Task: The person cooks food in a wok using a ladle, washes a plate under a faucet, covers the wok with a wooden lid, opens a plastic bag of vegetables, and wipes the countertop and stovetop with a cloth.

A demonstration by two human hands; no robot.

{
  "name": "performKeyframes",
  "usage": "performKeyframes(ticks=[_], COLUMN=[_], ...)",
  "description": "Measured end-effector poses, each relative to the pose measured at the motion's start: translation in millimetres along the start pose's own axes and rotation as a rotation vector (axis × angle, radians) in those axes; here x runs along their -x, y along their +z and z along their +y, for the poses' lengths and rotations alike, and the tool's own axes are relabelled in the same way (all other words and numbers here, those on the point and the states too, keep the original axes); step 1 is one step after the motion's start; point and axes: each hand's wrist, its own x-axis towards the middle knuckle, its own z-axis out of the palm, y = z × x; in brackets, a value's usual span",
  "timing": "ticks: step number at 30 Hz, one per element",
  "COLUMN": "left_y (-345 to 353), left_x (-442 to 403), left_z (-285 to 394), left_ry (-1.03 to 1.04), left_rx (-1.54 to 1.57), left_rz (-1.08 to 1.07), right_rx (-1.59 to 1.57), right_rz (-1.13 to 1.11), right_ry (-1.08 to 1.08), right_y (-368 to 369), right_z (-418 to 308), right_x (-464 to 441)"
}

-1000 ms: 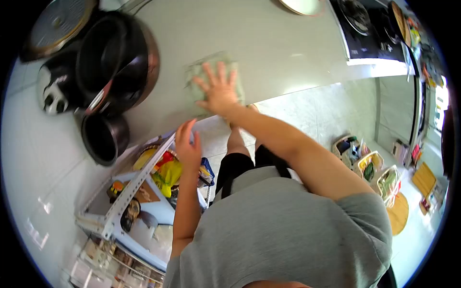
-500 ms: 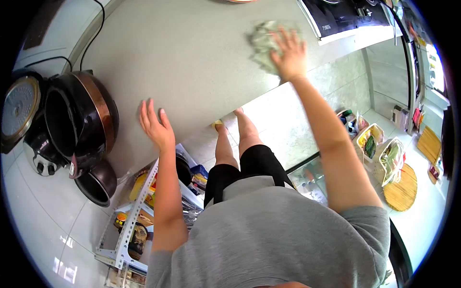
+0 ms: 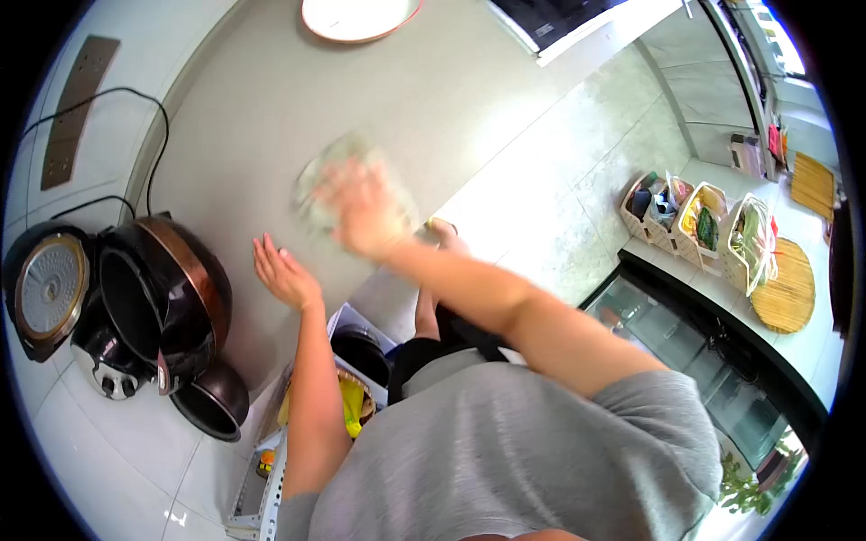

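The pale cloth (image 3: 312,200) lies on the tabletop (image 3: 244,117) beneath the right hand (image 3: 368,212), whose blurred fingers stretch out over it. The left hand (image 3: 289,278), open and unladen, is near the cloth, apart from it.

One head camera, wide rounded view, facing forward and steeply down, close above grey shirt (image 3: 514,442), bench (image 3: 248,113) farther away.

Pale green cloth (image 3: 312,200) on counter (image 3: 433,108)
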Motion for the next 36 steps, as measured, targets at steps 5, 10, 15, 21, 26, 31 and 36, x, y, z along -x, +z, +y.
performKeyframes(ticks=[5, 10, 15, 21, 26, 31, 36], left_y=[0, -4, -5, -10, -10, -10, -17], left_x=[2, -1, -5, -11, -10, -7, -9], left_z=[-1, 8, 13, 13, 6, 3, 4], left_ry=[0.004, -0.027, -0.095, -0.152, -0.124, -0.15, -0.155], left_rx=[-0.006, -0.053, -0.088, -0.122, -0.075, -0.092, -0.101], left_rz=[-0.024, -0.029, -0.044, -0.098, -0.097, -0.117, -0.089], right_rx=[-0.09, -0.128, 0.308, 0.369, 0.393, 0.365, 0.384], right_rz=[-0.09, 0.011, 0.23, 0.216, 0.227, 0.289, 0.272], right_ry=[-0.42, 0.104, 0.331, 0.167, 0.106, 0.259, 0.425], right_y=[12, -62, -94, -106, -106, -89, -58], right_z=[-9, 126, 243, 281, 287, 264, 184], right_x=[-8, -5, -8, -115, -161, -121, -30])
